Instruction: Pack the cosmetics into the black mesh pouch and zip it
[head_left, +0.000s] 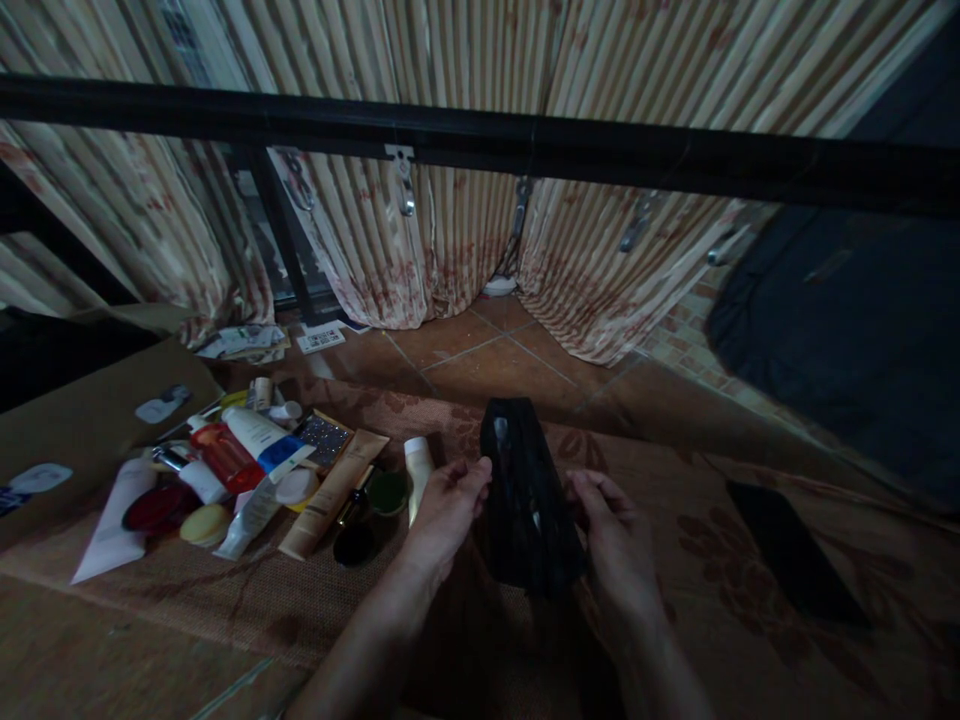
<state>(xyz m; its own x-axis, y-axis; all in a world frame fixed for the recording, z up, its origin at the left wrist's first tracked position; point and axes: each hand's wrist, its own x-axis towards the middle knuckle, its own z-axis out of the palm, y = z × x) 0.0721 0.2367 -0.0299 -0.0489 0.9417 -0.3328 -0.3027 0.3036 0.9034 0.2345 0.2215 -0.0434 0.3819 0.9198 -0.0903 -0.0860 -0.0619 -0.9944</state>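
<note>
A black pouch is laid on a brown floral cloth, between the two hands, and a few slim, pale shapes can be seen along its middle, too dim to be made out. Its left edge is pinched by the left hand, the thumb and forefinger pressed together there and the other fingers curled under. The right hand is held at the opposite edge, its thumb and forefinger brought close together; whether the pouch is gripped by them cannot be told. Just beside the left hand a cream bottle is stood or laid, and beyond it toiletries are heaped: a green jar, a tan tube, a white and blue tube and a red bottle. Small print is borne by the tan and the white and blue tubes, too blurred to be read. The heap is bordered by a cardboard box, on which a pale sticker is marked in dark blue, also illegible. On the tiled floor, a card is printed with a square code. To the right, a flat black object is set on the cloth.
</note>
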